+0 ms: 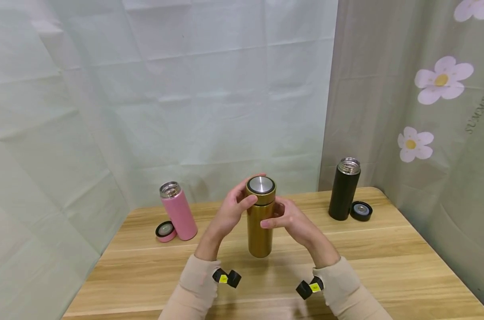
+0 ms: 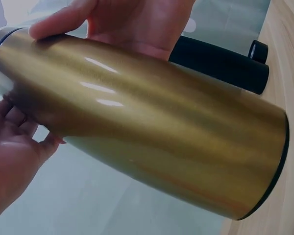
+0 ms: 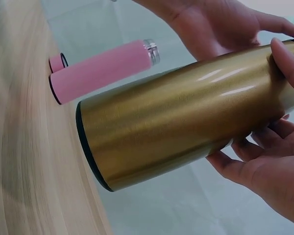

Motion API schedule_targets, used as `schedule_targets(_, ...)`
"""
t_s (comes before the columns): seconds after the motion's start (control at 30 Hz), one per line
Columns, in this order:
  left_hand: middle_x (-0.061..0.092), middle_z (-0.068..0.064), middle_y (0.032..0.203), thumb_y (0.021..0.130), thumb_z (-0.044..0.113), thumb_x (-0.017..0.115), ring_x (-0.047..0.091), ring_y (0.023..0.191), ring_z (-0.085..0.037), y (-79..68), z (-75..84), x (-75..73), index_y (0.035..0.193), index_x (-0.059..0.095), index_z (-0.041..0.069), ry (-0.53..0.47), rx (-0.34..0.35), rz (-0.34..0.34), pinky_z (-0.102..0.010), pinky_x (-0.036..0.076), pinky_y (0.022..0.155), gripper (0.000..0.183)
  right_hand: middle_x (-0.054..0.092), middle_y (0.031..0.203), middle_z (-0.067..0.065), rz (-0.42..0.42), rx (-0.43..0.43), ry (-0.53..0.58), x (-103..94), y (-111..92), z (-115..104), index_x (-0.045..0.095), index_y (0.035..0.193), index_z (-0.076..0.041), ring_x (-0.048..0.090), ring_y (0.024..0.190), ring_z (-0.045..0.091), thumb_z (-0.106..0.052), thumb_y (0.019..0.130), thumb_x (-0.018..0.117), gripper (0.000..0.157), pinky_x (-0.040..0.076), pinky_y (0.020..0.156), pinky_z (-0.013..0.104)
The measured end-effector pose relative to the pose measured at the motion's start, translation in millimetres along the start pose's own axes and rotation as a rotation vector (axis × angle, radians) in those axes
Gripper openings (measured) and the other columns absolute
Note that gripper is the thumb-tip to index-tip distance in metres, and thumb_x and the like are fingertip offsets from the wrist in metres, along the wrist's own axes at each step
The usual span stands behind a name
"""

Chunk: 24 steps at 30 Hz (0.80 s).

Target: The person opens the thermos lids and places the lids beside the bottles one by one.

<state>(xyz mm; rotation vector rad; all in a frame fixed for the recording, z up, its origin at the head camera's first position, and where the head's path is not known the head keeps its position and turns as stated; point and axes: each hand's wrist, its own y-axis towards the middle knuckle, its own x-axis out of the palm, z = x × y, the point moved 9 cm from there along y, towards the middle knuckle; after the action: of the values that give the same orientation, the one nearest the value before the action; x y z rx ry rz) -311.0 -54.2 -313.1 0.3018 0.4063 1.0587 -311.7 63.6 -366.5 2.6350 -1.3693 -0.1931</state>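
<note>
A gold thermos bottle (image 1: pixel 259 238) stands upright in front of me, its screw lid (image 1: pixel 261 186) topped with a silver disc inside a dark ring. My left hand (image 1: pixel 231 210) grips the lid, thumb at the front and fingers round the far side. Lower down, my right hand (image 1: pixel 293 218) holds the upper body of the bottle, its thumb across the front. A thin gap line shows between lid and body. Both wrist views show the gold body large and tilted by the camera angle; whether its base touches the table cannot be told.
At the left on the wooden table (image 1: pixel 126 271) stands a pink bottle (image 1: pixel 180 215) without its lid, a pink lid (image 1: pixel 165 231) beside it. A black bottle (image 1: pixel 343 195), also uncapped, stands at the back right, next to a black lid (image 1: pixel 361 211). Curtains hang behind.
</note>
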Motion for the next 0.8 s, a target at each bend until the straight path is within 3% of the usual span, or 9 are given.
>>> schedule_targets(0.2,0.061,-0.01,0.132,0.083,0.061,0.081,0.057,0.122,-0.026,0.3,2.5,-5.7,0.15,0.048,0.011,-0.025,0.04,0.124,-0.043,0.039,0.111,0.089,0.063,0.139,0.01,0.049,0.009,-0.03,-2.4,0.4,1.6,0.055,0.147,-0.013,0.06,0.126,0.032,-0.024,0.088,0.078,0.064,0.046,0.107,0.054)
schedule_targets(0.3,0.059,-0.011,0.136,0.083,0.062,0.081,0.056,0.126,-0.025,0.9,3.0,-2.8,0.154,0.042,0.012,-0.035,0.049,0.104,-0.039,0.039,0.113,0.095,0.063,0.139,0.01,0.063,0.008,-0.035,-3.1,0.1,1.0,0.055,0.147,-0.012,0.061,0.126,0.032,-0.024,0.088,0.078,0.065,0.046,0.108,0.055)
schedule_targets(0.43,0.057,-0.014,0.138,0.087,0.068,0.072,0.058,0.121,-0.026,1.4,4.4,2.9,0.161,0.036,0.019,-0.024,0.046,0.024,-0.035,0.049,0.102,0.096,0.063,0.139,0.011,0.057,0.003,-0.026,-2.3,-0.9,-1.3,0.055,0.147,-0.012,0.061,0.125,0.032,-0.022,0.087,0.078,0.065,0.047,0.107,0.055)
schedule_targets(0.53,0.059,-0.015,0.136,0.091,0.067,0.069,0.061,0.117,-0.028,1.6,4.9,3.5,0.16,0.04,0.021,-0.01,0.041,-0.001,-0.036,0.052,0.098,0.088,0.062,0.14,0.011,0.044,-0.001,-0.027,-1.0,-0.6,-2.1,0.055,0.148,-0.011,0.061,0.125,0.032,-0.022,0.087,0.078,0.066,0.048,0.106,0.054)
schedule_targets(0.67,0.061,-0.012,0.135,0.088,0.062,0.075,0.06,0.118,-0.027,1.6,4.8,-1.0,0.153,0.048,0.019,0.0,0.022,0.056,-0.039,0.049,0.101,0.083,0.062,0.139,0.011,0.039,-0.001,-0.033,-0.2,0.2,-2.2,0.055,0.148,-0.011,0.061,0.124,0.032,-0.022,0.087,0.078,0.066,0.048,0.105,0.052)
schedule_targets(0.8,0.061,-0.012,0.134,0.083,0.059,0.083,0.059,0.119,-0.027,2.4,4.8,-3.9,0.149,0.048,0.012,-0.019,0.031,0.12,-0.038,0.045,0.104,0.089,0.063,0.138,0.011,0.045,-0.003,-0.038,-0.8,0.4,-2.0,0.055,0.148,-0.011,0.062,0.124,0.032,-0.022,0.087,0.078,0.066,0.049,0.105,0.052)
